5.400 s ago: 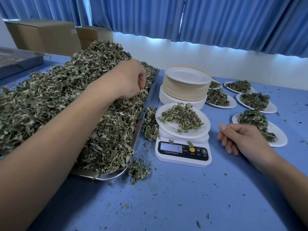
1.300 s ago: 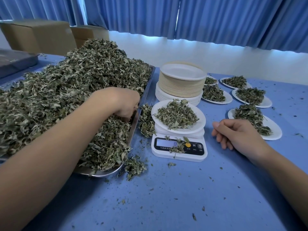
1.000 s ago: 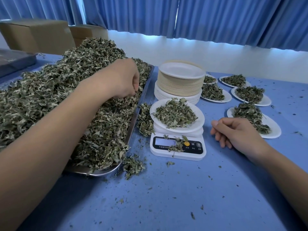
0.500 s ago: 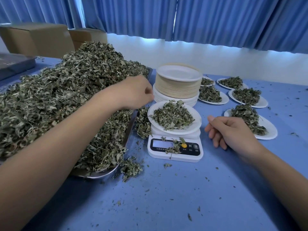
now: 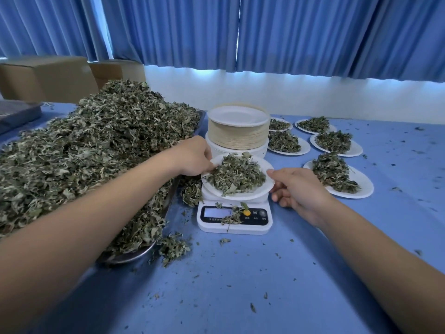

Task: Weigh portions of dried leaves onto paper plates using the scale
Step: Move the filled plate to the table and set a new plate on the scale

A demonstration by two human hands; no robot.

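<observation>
Plate [image 5: 241, 195] (over scale [image 5: 255, 228]) held between left hand [image 5: 192, 155] and right hand [image 5: 299, 187].

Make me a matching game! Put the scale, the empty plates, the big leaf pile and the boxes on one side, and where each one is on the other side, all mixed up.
Things
1. scale
2. empty plates
3. leaf pile
4. boxes

Places
A. heaped on the tray
B. under a plate of leaves
C. far left, by the curtain
D. stacked just behind the scale

Pairs: 1-B, 2-D, 3-A, 4-C
</observation>
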